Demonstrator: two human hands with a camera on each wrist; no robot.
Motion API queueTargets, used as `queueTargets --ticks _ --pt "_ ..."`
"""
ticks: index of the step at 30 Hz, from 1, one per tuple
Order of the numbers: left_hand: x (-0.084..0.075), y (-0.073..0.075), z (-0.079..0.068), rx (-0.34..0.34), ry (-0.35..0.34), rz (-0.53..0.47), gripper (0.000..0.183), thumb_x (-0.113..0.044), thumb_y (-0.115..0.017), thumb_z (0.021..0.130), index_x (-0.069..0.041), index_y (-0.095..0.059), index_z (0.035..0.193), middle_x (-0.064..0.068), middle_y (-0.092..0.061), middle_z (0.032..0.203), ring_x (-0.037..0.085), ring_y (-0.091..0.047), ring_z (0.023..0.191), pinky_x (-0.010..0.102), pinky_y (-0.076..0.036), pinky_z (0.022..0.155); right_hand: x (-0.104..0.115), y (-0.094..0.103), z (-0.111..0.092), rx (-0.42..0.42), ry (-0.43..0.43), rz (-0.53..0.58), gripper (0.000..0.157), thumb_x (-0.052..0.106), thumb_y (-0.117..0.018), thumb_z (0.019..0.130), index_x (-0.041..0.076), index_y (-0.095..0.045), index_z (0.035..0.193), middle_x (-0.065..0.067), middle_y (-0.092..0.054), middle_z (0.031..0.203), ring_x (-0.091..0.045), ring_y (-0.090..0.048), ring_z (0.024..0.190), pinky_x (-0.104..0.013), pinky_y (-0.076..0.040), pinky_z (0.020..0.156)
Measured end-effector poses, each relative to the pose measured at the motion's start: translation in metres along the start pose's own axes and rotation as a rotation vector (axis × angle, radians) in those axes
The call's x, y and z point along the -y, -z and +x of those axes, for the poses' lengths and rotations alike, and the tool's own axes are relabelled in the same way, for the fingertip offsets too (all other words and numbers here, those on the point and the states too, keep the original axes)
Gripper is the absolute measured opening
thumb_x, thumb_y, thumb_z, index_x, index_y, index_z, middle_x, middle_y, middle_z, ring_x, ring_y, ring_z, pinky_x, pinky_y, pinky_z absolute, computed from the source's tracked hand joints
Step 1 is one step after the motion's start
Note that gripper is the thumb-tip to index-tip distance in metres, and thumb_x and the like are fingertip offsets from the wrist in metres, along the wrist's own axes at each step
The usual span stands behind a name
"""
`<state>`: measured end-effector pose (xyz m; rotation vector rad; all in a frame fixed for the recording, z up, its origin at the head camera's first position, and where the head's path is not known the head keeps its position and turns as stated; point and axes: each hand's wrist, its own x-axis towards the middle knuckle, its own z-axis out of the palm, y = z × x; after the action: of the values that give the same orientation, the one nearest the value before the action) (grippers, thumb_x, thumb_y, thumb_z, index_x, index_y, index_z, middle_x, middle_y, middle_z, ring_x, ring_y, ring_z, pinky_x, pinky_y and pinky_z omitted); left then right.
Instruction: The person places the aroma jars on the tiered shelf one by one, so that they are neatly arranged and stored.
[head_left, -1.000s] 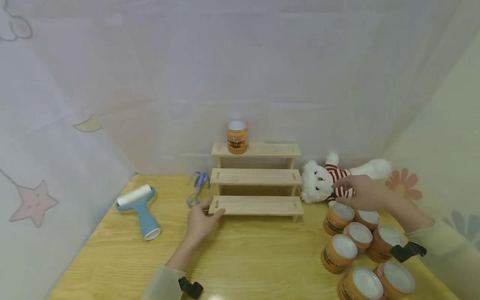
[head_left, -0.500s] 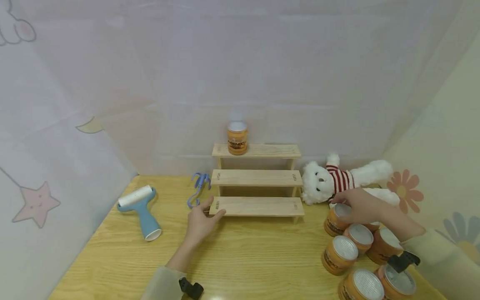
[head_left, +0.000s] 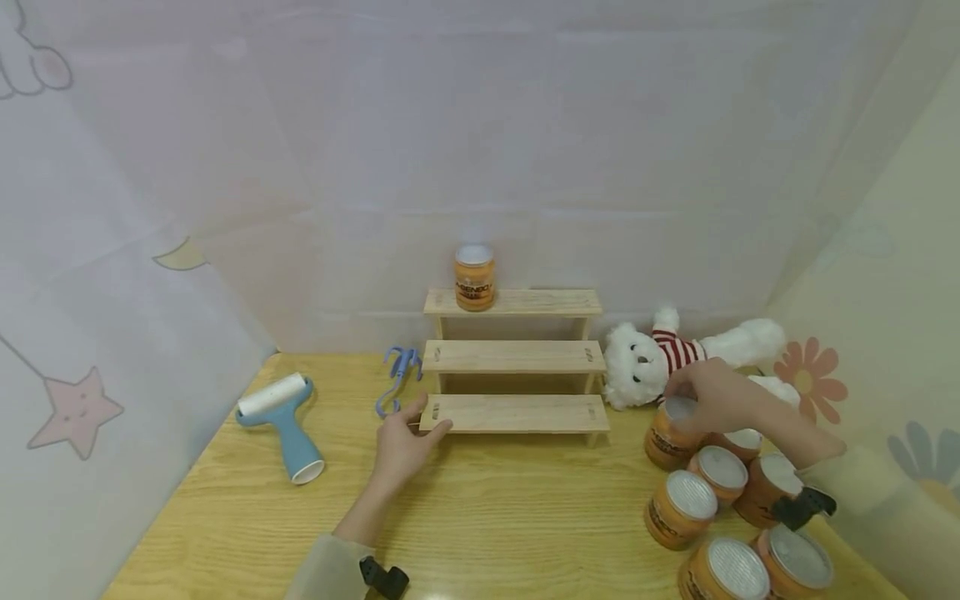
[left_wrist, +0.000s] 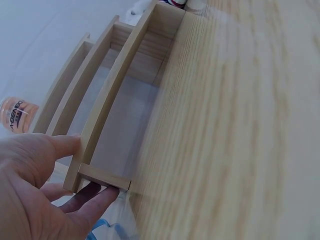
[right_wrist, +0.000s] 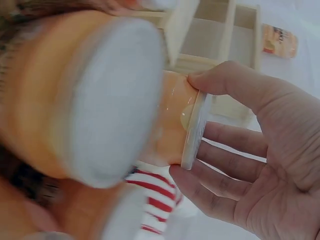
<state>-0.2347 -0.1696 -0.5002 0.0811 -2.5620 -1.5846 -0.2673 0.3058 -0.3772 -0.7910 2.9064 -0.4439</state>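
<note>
So the right hand (head_left: 716, 400) has a jar (head_left: 663, 444) by its lid, thumb on one side of the rim and fingers on the other, opened about as wide as the lid itself. That jar is at the back of the bunch on the right, just in front of the stuffed toy (head_left: 633, 367). Can't honestly tell from here whether its base is touching the table (head_left: 487, 517) or a bit off it. The left hand (head_left: 401, 446) is pinching the left end of the wooden shelf (head_left: 517, 357), thumb on the bottom step and fingertips round against the leg

My two cents: keep the grip even across the rim, because all the hold is up on the lid and a smooth jar could tip or slip. If the lid feels loose, go lower onto the body. Best to lift straight up before going sideways, since the neighbouring jars (head_left: 671, 521) sit really close. The left hand should only steady the shelf, no tugging, as there's a lone jar (head_left: 475, 283) on the top step (towards the left end, lid up) and a jolt could wobble it
</note>
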Motion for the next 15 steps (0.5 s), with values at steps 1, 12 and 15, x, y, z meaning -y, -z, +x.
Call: queueTargets --ticks 1,12,15 --pt "0.0 0.0 0.0 -0.001 -0.001 0.005 0.075 -0.028 -0.084 0.095 -0.005 -0.049 0.157 0.018 -0.053 0.16 0.038 -0.074 0.114 0.037 -0.067 0.089 0.001 0.003 0.002 -0.004 -0.001 0.003 0.033 0.023 -0.091 0.074 0.013 -0.079 0.102 0.006 -0.076 0.093 -0.01 -0.062 0.081 -0.029 -0.053 0.069" --pt "0.002 0.0 0.0 -0.002 0.007 0.018 0.076 -0.029 -0.084 0.094 -0.004 -0.049 0.157 0.018 -0.054 0.159 0.036 -0.073 0.115 0.03 -0.067 0.08 0.011 0.04 0.023 -0.042 0.045 -0.034 0.036 0.027 -0.089 0.081 0.01 -0.079 0.111 0.002 -0.077 0.1 -0.012 -0.066 0.086 -0.033 -0.056 0.071" --pt "0.001 -0.001 0.0 -0.005 0.003 0.023 0.076 -0.029 -0.084 0.095 -0.004 -0.049 0.157 0.016 -0.053 0.16 0.038 -0.071 0.121 0.032 -0.067 0.083 0.016 0.047 0.027 -0.039 0.046 -0.032 0.036 0.027 -0.088 0.083 0.01 -0.078 0.113 0.0 -0.077 0.105 -0.013 -0.066 0.088 -0.034 -0.056 0.073"
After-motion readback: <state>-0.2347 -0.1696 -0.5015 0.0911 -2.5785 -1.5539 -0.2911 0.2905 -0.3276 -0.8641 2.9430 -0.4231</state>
